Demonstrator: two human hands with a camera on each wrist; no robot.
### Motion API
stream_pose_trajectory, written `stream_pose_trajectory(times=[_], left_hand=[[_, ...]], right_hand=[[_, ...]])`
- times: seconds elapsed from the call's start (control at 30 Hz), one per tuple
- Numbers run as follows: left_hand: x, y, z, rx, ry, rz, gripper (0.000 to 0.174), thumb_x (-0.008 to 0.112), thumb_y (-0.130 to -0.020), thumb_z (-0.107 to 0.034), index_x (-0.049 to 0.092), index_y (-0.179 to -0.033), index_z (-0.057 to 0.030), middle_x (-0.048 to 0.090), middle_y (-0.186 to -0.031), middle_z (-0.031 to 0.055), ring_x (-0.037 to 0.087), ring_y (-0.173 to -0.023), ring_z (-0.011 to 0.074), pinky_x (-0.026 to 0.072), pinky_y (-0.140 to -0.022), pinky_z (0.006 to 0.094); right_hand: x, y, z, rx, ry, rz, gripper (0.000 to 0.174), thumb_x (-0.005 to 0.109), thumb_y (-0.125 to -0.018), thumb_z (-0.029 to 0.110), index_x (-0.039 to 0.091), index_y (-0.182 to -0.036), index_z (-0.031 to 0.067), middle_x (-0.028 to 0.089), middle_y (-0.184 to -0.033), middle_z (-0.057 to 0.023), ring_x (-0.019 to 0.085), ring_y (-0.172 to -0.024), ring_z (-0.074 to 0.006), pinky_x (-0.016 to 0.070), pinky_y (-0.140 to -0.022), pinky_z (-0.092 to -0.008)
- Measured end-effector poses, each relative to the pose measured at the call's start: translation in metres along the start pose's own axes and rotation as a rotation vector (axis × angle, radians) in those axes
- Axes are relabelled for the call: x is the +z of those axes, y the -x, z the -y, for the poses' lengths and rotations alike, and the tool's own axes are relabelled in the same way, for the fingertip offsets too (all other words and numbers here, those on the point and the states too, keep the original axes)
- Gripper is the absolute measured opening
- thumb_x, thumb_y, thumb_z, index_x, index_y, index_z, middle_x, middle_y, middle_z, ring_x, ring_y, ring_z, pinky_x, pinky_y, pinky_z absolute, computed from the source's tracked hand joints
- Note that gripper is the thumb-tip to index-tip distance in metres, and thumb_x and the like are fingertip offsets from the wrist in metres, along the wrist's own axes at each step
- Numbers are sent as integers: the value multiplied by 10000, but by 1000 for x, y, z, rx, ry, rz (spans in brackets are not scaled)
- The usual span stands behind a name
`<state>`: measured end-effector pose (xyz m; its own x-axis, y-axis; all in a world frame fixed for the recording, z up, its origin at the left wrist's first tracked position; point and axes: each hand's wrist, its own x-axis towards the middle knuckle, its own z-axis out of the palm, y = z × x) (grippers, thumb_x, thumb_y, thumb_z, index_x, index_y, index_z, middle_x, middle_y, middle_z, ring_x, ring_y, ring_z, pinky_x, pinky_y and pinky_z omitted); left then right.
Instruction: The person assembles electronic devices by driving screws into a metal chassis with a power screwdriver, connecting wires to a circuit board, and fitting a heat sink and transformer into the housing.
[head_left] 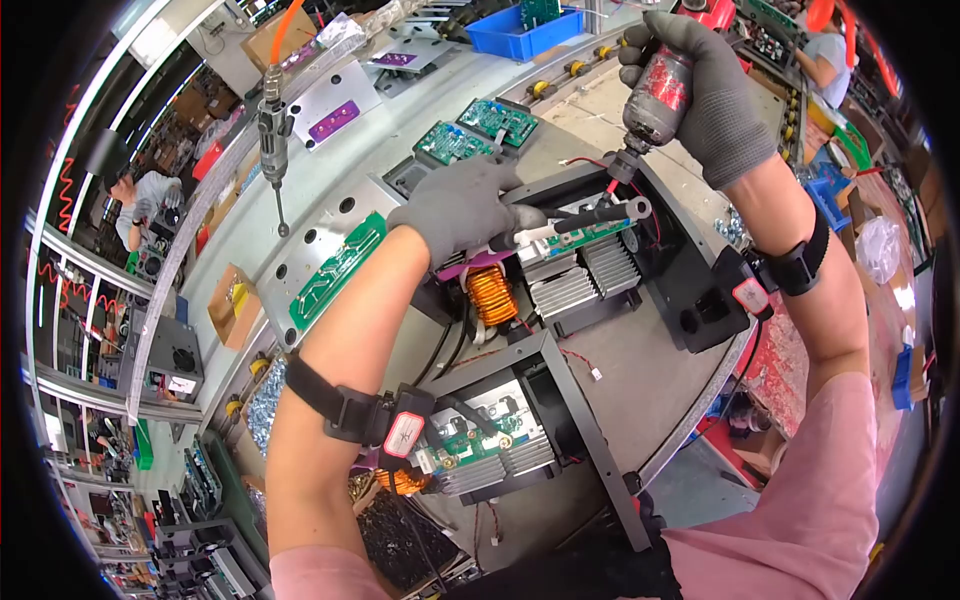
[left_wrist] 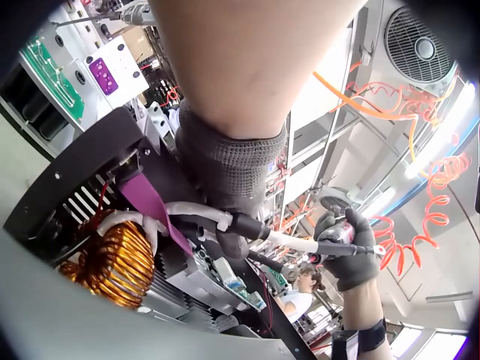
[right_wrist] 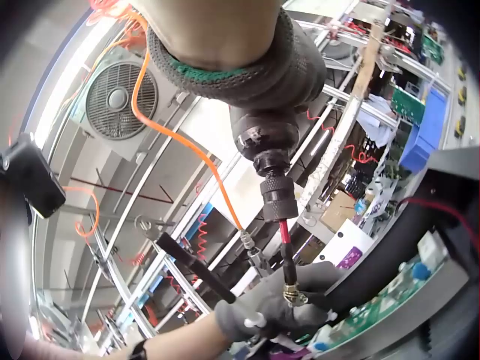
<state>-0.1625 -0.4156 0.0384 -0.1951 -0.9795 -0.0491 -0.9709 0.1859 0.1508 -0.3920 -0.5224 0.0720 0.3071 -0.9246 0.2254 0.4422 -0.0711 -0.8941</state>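
Note:
My gloved right hand [head_left: 725,110] grips a worn red power screwdriver [head_left: 660,95], its bit pointing down over the far housing. In the right wrist view a brass-coloured screw [right_wrist: 294,295] sits at the bit's tip, close to the left glove. My gloved left hand [head_left: 455,212] reaches over the housing, with thumb and fingers at a sleeved cable [left_wrist: 247,225] that ends in a ring lug [left_wrist: 379,250]. Beneath it lie a copper-wound coil [head_left: 492,295], a finned heat sink [head_left: 585,285] and a green circuit board [head_left: 572,242]. The glove hides part of the cable.
A second housing with heat sink [head_left: 500,460] stands nearest my body. Green circuit boards [head_left: 455,143] lie beyond the left hand. Another screwdriver [head_left: 273,140] hangs from an orange hose at left. A blue bin [head_left: 525,40] stands at the back; a cardboard box [head_left: 232,305] is at left.

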Motion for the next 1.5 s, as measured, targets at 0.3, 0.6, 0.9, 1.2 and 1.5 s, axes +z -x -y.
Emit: stream_pose_trajectory(times=[0.3,0.6,0.9,1.2,1.5], left_hand=[[7,-16,-14,-242,-22,27,324,694,-747,-415,657,-755,-94,665,-744,76,658,-723,239,495,-674,378],[11,-9,-8,-154,-50,21,317,657,-768,-415,684,-917,-136,635,-954,105,628,-919,281,493,-791,393],[15,-10,-9,-97,-193,21,340,575,-837,-377,644,-1049,-121,598,-1077,121,607,-995,294,487,-842,406],[10,-6,-13,-122,-163,59,365,550,-878,-366,644,-1097,-89,604,-1134,139,611,-1039,304,506,-857,399],[20,-10,-3,-81,-134,4,323,564,-853,-284,652,-1097,-93,618,-1120,147,628,-1003,323,512,-850,409]], right_hand=[[10,3,-22,-91,177,92,244,570,-868,228,608,-958,5,621,-835,-76,626,-740,-153,533,-619,-288],[2,-2,-25,53,12,42,276,564,-884,275,601,-971,15,631,-840,-87,638,-734,-176,546,-632,-304],[5,9,-27,-10,4,-53,256,555,-889,244,601,-978,8,633,-867,-95,636,-775,-189,541,-681,-298],[34,68,-17,-307,117,-49,308,536,-889,210,559,-1085,-27,625,-899,-110,627,-808,-196,515,-777,-323],[55,103,-17,-623,365,444,403,643,-811,154,472,-1153,24,568,-926,-138,575,-817,-232,517,-734,-381]])
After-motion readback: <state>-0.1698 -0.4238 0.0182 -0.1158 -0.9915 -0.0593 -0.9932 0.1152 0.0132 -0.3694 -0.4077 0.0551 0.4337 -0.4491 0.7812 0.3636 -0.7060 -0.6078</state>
